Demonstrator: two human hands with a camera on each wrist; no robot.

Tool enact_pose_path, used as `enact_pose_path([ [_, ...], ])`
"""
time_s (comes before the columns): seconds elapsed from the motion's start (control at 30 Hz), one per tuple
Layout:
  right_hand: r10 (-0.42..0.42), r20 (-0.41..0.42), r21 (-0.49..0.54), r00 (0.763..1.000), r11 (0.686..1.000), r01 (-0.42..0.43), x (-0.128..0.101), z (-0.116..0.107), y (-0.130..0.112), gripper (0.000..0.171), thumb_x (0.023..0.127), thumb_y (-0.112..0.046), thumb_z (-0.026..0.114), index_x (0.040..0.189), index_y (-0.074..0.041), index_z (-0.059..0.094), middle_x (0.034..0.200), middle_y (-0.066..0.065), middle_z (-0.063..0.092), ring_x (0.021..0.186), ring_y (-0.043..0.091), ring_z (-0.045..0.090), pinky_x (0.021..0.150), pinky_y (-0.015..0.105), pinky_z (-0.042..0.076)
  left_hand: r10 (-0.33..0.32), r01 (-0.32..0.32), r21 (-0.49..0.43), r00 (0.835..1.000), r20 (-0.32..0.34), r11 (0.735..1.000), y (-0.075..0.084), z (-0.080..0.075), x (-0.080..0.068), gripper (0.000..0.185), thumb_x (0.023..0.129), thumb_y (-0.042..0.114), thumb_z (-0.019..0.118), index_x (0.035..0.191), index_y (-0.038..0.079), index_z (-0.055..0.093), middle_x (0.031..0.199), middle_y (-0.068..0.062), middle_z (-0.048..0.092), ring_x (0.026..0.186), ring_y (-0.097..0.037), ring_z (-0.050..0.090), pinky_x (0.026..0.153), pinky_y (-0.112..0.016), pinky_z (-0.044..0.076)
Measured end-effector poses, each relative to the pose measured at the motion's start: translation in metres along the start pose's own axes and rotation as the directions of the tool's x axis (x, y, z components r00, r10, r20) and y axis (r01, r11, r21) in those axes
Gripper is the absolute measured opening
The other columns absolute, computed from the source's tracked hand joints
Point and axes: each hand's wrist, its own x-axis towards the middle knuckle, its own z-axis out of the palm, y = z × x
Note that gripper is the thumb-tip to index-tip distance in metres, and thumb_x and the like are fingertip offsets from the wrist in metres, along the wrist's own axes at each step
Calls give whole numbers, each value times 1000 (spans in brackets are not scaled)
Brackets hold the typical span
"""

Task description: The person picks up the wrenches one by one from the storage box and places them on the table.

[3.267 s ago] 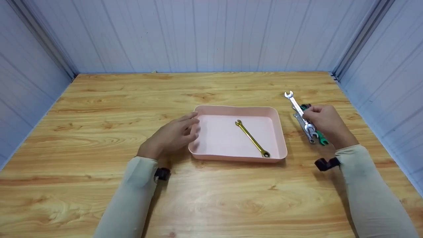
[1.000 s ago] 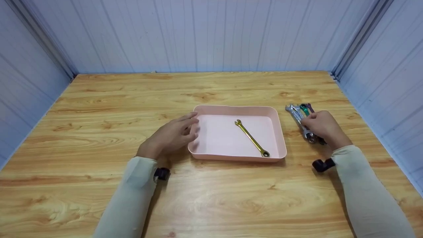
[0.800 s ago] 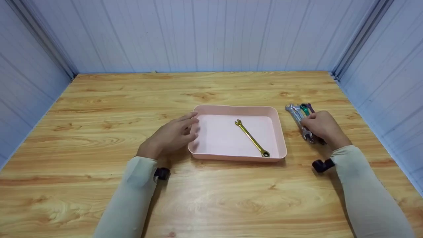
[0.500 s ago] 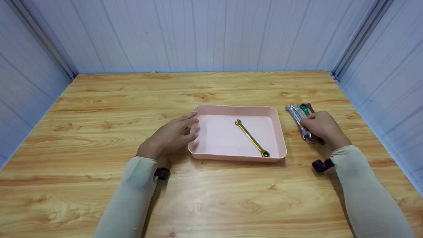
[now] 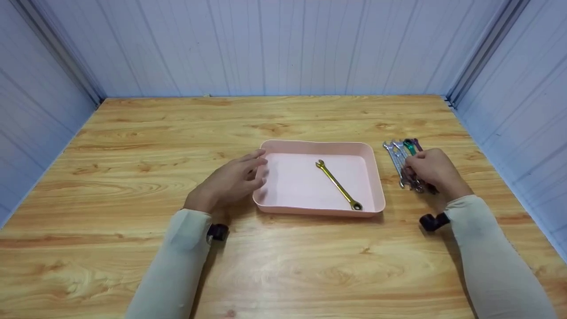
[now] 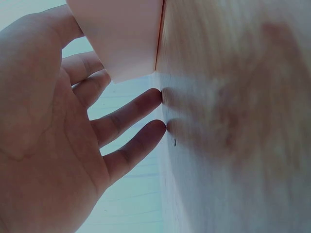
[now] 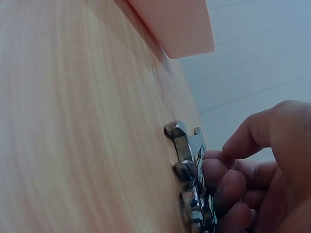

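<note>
1. Bundle of wrenches [image 5: 404, 160] lies on the wooden surface [image 5: 133, 177], right under the right hand [image 5: 432, 170]; silver heads, one green head [image 5: 408, 144] and one darker head poke out beyond the fingers on the far side.
2. Right hand is curled over that bundle, fingertips [image 7: 228, 182] pressing on the silver shafts [image 7: 192, 170]. It grips them against the surface; nothing is lifted.
3. Just to the left of the right hand sits the pink tray [image 5: 374, 177], apart from the wrenches.
4. Inside the tray lies a gold wrench [image 5: 339, 185], set diagonally, ring end nearest the person.
5. Left hand [image 5: 230, 181] rests relaxed at the tray's left side, fingers loosely extended, clasping nothing. From the wrist view, the fingertips [image 6: 146, 102] touch the surface right beside the tray's corner [image 6: 131, 48].
</note>
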Motion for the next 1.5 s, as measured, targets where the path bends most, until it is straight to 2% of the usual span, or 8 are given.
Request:
enact_pose_path([
  [0.27, -33, -3, 37, 999, 999, 33, -1, 1, -3, 31, 96, -28, 53, 96, -1, 69, 77, 2, 62, 64, 16, 52, 53, 30, 44, 12, -12, -21, 1000, 0, 1000, -3, 0, -1, 52, 101, 28, 58, 149, 10, 49, 164, 3, 27, 147, -20, 29, 114, -43, 32],
  [0.57, -79, -31, 31, 996, 996, 80, -3, 3, -7, 31, 97, -28, 54, 92, -1, 68, 72, 2, 63, 60, 14, 50, 52, 29, 41, 18, -18, -19, 1000, -7, 1000, -2, 0, -2, 51, 102, 28, 56, 149, 9, 49, 163, 2, 28, 146, -21, 32, 113, -43, 34],
  [0.87, -62, -32, 35, 998, 997, 63, -4, 4, -11, 33, 100, -25, 47, 105, -2, 70, 76, 2, 64, 61, 12, 49, 52, 28, 41, 15, -16, -27, 1000, -9, 1000, -2, -1, -2, 51, 102, 28, 56, 150, 10, 49, 163, 2, 28, 147, -19, 31, 113, -42, 34],
  [1.27, -79, -15, 67, 997, 995, 80, -3, 4, -7, 32, 98, -25, 51, 102, 1, 69, 73, 1, 64, 57, 10, 48, 48, 27, 40, 19, -19, -11, 1000, -1, 1000, -2, 0, -1, 51, 101, 27, 58, 148, 9, 50, 163, 2, 28, 147, -18, 29, 114, -41, 33],
  [1.5, -62, -5, 61, 998, 996, 62, -2, 3, -9, 31, 99, -26, 50, 103, 0, 67, 73, 0, 62, 59, 11, 49, 49, 28, 40, 11, -11, -6, 1000, 3, 1000, -2, -1, -1, 52, 101, 28, 58, 149, 10, 49, 163, 2, 28, 147, -19, 29, 114, -43, 33],
])
